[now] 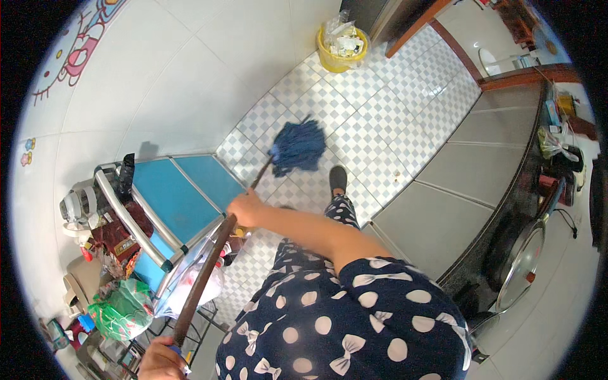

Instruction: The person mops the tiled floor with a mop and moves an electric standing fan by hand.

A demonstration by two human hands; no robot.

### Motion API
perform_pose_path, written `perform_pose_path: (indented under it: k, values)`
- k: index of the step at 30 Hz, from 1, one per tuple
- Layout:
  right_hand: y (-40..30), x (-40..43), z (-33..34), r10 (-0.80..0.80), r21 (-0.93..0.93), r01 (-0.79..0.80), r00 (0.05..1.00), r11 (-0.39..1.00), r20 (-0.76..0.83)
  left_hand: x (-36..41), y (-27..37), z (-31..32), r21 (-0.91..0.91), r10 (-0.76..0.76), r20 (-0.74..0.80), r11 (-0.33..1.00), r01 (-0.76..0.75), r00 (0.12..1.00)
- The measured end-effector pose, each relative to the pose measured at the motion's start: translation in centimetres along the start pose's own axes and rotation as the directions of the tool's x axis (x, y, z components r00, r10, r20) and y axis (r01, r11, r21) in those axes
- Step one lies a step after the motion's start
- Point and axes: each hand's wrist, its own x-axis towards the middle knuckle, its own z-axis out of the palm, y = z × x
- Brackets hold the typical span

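Note:
A string mop with a dark blue head [301, 145] lies spread on the checkered tile floor [375, 118]. Its long brown handle [204, 278] slants back towards me on the left. Partway down the handle, my right hand [246, 209] is closed around it, arm stretched across my body. My left hand [161, 360] grips the handle near its upper end, at the bottom edge of the picture. A bit of blue shows beside that hand. The mop strands look slightly blurred and rest ahead of my shoe [338, 178].
On the left stands a blue-panelled rack [175, 190] with metal rails, crowded with bags and boxes. A yellow bin [337, 59] full of rubbish sits by the wall near a doorway. Grey cabinets [456, 190] line the right, under a dark counter bearing a glass-lidded pan [522, 266].

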Motion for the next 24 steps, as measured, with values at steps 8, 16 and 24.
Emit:
perform_pose_path:
  k: [8,16,24]
  values:
    - [1.4,4.9,-2.2,-0.118,-0.170,0.099,0.987,0.980,-0.105,3.7,2.0,6.7,0.123,-0.036,0.181,0.992,0.014,0.983]
    - [14.0,1.1,-14.0,0.069,-0.044,-0.089,0.938,0.995,-0.339,12.8,4.0,15.5,0.171,0.036,0.336,0.980,-0.098,0.941]
    - [28.4,-9.5,-23.3,0.312,0.177,-0.263,0.682,0.949,-0.661,24.2,7.7,26.1,0.002,0.199,0.509,0.973,-0.232,0.838]
